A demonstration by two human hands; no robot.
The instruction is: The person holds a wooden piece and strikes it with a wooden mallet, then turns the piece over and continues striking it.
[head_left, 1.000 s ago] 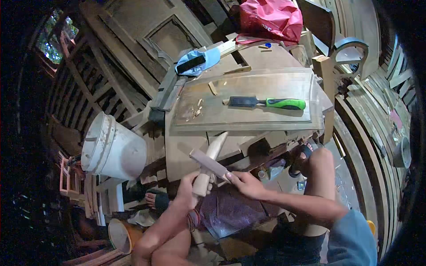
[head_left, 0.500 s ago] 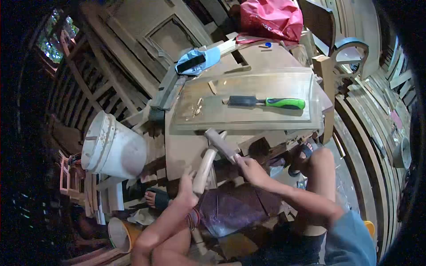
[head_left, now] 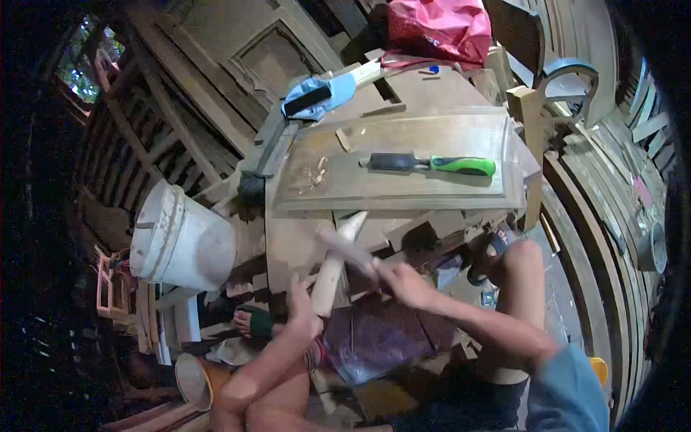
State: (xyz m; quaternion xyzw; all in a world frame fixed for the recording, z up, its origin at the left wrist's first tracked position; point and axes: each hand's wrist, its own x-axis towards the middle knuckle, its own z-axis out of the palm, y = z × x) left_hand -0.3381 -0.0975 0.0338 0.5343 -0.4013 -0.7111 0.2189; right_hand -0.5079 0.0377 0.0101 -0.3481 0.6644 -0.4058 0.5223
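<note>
Low in the middle of the frame, the person's left hand is wrapped around the lower end of a pale, tapered wooden piece, which slants up and to the right with its narrow tip reaching the edge of the table. The right hand, just to the right of it, is closed on a flat sanding block that lies across the upper part of the wooden piece, touching it; the block is blurred, so its surface cannot be made out. Above the hands, in the centre of the frame, a broad wooden panel lies flat on the table, and on it rests a chisel with a green and black handle pointing right, well apart from both hands. A few wood chips sit near the panel's left end. At the upper middle, a blue cloth lies beside a dark bar, and a red plastic bag sits at the top of the frame. A white bucket lies tipped on its side at the left, near the table's corner. The person's bent knee shows at the right, and a foot in a sandal at lower left.
</note>
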